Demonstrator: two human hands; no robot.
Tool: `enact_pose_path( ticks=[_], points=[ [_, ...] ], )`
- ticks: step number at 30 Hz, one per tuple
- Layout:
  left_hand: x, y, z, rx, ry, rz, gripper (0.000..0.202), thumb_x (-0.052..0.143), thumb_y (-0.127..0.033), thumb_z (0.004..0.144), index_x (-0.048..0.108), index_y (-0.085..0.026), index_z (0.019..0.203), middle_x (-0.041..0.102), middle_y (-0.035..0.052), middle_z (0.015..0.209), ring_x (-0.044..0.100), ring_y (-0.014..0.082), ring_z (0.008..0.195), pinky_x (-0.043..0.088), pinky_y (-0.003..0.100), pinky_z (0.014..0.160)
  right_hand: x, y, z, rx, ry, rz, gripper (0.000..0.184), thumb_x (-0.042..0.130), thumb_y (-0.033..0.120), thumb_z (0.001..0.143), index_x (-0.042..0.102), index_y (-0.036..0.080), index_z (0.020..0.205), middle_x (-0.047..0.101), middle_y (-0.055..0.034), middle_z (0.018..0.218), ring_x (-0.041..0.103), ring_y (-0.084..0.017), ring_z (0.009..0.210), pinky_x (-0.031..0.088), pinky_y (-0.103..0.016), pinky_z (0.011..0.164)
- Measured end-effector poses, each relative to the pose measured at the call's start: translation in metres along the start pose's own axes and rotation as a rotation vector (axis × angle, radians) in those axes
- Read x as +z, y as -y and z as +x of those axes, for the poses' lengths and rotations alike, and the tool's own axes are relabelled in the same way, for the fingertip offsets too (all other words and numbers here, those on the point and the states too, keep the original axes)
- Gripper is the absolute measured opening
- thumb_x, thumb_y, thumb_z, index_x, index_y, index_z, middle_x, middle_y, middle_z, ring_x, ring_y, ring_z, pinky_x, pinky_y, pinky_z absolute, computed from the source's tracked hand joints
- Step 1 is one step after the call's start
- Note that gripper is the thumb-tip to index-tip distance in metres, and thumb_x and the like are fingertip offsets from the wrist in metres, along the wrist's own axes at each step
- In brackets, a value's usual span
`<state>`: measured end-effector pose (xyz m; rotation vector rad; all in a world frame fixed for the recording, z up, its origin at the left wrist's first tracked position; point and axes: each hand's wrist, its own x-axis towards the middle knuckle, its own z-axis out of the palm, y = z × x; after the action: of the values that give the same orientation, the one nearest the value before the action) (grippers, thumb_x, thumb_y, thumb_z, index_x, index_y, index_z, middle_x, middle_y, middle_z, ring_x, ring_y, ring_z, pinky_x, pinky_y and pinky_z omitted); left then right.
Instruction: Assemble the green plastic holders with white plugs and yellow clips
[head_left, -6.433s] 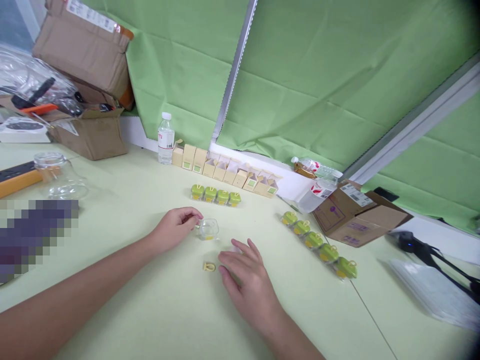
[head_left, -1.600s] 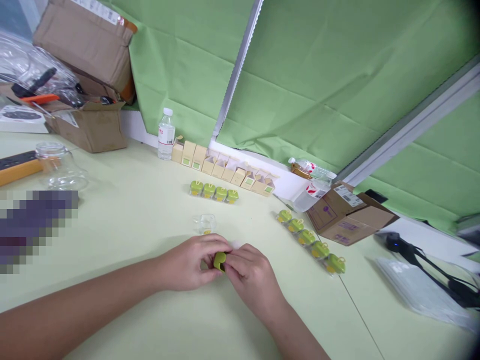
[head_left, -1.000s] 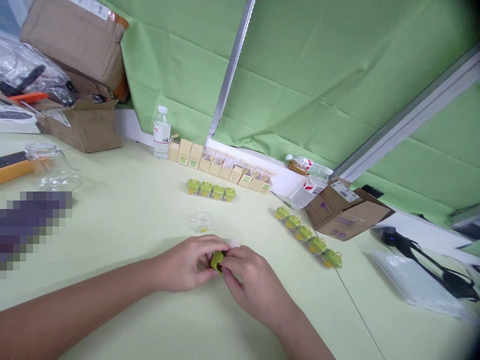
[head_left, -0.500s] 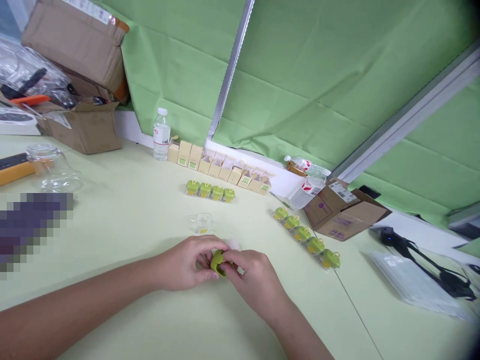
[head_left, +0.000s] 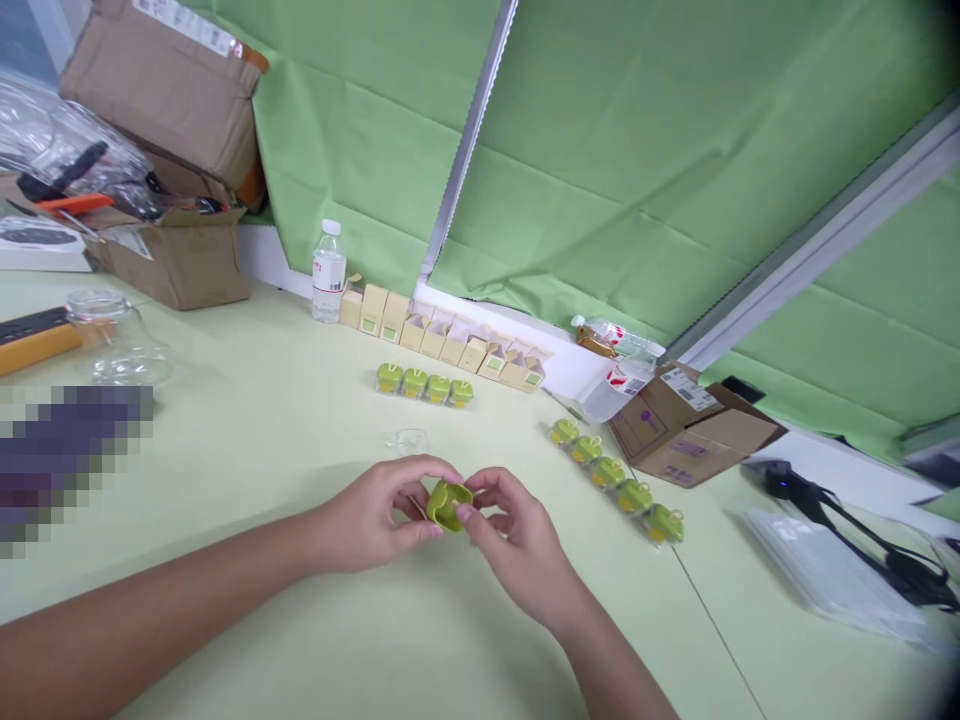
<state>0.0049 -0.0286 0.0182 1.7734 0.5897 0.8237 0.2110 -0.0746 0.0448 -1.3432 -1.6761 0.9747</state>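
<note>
Between my two hands is a small green lid (head_left: 450,505), its hollow side turned toward me. My left hand (head_left: 394,508) grips its left side between thumb and fingers. The fingertips and thumb of my right hand (head_left: 514,520) pinch its right edge. Just beyond my left hand lies a small clear plastic container (head_left: 411,442), partly hidden by the fingers. Farther back stands a short row of clear containers with green lids (head_left: 426,384). To the right runs a slanting row of similar green-lidded containers (head_left: 615,478).
Small beige boxes (head_left: 450,337) line the back beside a water bottle (head_left: 328,272). A brown carton (head_left: 686,425) and bottles (head_left: 615,388) are at back right, with plastic bags (head_left: 832,575) and a black strap nearer. A clear jar (head_left: 116,335) and cardboard box (head_left: 180,262) stand left.
The green lid has been turned so its hollow shows more openly. My right fingers have shifted to its right edge. The whitish thing behind my fingers no longer shows.
</note>
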Motion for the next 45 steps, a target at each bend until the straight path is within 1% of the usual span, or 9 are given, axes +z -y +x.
enact_pose_path(
  ticks=[4,8,10,16,24,32,37,40,45],
  points=[
    [0.001,-0.004,-0.001,-0.014,-0.028,0.015,0.043,0.066,-0.016,0.083,0.057,-0.03,0.123,0.064,0.0014,0.114,0.06,0.0124,0.079,0.055,0.031,0.077,0.005,-0.003,0.006,0.168,0.132,0.396,0.03,0.069,0.043,0.086,0.061,0.02,0.103,0.067,-0.0068,0.099,0.064,-0.02,0.087,0.058,-0.035,0.068],
    [0.003,-0.004,-0.002,-0.002,-0.03,0.046,0.046,0.066,-0.013,0.081,0.057,-0.032,0.122,0.063,0.0005,0.117,0.059,0.0135,0.084,0.055,0.03,0.077,0.008,-0.003,0.008,0.229,0.121,0.499,0.033,0.074,0.043,0.082,0.067,0.017,0.099,0.07,-0.007,0.096,0.066,-0.02,0.087,0.058,-0.04,0.082],
    [0.004,-0.004,-0.002,-0.002,-0.024,0.053,0.047,0.066,-0.014,0.081,0.057,-0.032,0.123,0.062,0.0009,0.117,0.059,0.014,0.086,0.055,0.03,0.075,0.009,-0.003,0.007,0.239,0.114,0.521,0.032,0.078,0.042,0.079,0.068,0.017,0.096,0.071,-0.0061,0.092,0.066,-0.019,0.084,0.057,-0.039,0.082],
    [0.002,-0.004,-0.001,0.012,0.01,0.088,0.046,0.067,-0.016,0.082,0.056,-0.029,0.125,0.062,0.0034,0.118,0.061,0.014,0.083,0.056,0.028,0.069,0.012,-0.003,0.007,0.247,0.081,0.481,0.03,0.081,0.039,0.074,0.068,0.016,0.089,0.068,-0.0025,0.08,0.063,-0.016,0.073,0.055,-0.032,0.071],
    [0.003,0.0,-0.002,0.072,0.037,0.158,0.048,0.067,-0.016,0.082,0.056,-0.029,0.127,0.061,0.005,0.121,0.062,0.0141,0.082,0.056,0.028,0.067,0.014,-0.004,0.006,0.244,0.051,0.371,0.021,0.075,0.032,0.076,0.063,0.017,0.084,0.061,0.0011,0.071,0.053,-0.012,0.064,0.044,-0.025,0.056],
    [0.002,-0.001,-0.003,0.064,0.053,0.183,0.049,0.066,-0.014,0.082,0.055,-0.029,0.127,0.059,0.0047,0.123,0.062,0.0141,0.085,0.056,0.028,0.069,0.015,-0.001,0.005,0.231,0.04,0.324,0.014,0.07,0.026,0.078,0.06,0.018,0.082,0.057,0.0029,0.069,0.047,-0.01,0.061,0.038,-0.024,0.055],
    [0.0,0.0,-0.003,0.051,0.026,0.175,0.044,0.065,-0.017,0.085,0.055,-0.029,0.126,0.058,0.0042,0.122,0.062,0.0141,0.085,0.056,0.028,0.069,0.014,0.001,0.006,0.243,0.016,0.332,0.013,0.065,0.021,0.074,0.063,0.017,0.086,0.062,-0.0004,0.077,0.054,-0.014,0.069,0.045,-0.027,0.062],
    [0.001,0.002,-0.003,0.043,0.026,0.184,0.044,0.065,-0.016,0.083,0.054,-0.029,0.124,0.058,0.0044,0.121,0.062,0.0142,0.084,0.055,0.028,0.069,0.014,-0.003,0.006,0.243,0.0,0.316,0.012,0.064,0.022,0.075,0.063,0.017,0.086,0.061,0.0003,0.075,0.054,-0.014,0.067,0.043,-0.026,0.06],
    [0.003,0.001,-0.005,0.078,0.012,0.258,0.058,0.065,-0.017,0.082,0.045,-0.03,0.134,0.057,0.0059,0.125,0.06,0.0163,0.088,0.055,0.031,0.074,0.02,-0.007,0.003,0.182,-0.008,0.282,0.008,0.062,0.018,0.078,0.063,0.018,0.086,0.063,0.0006,0.077,0.054,-0.013,0.068,0.042,-0.025,0.061]
  ],
)
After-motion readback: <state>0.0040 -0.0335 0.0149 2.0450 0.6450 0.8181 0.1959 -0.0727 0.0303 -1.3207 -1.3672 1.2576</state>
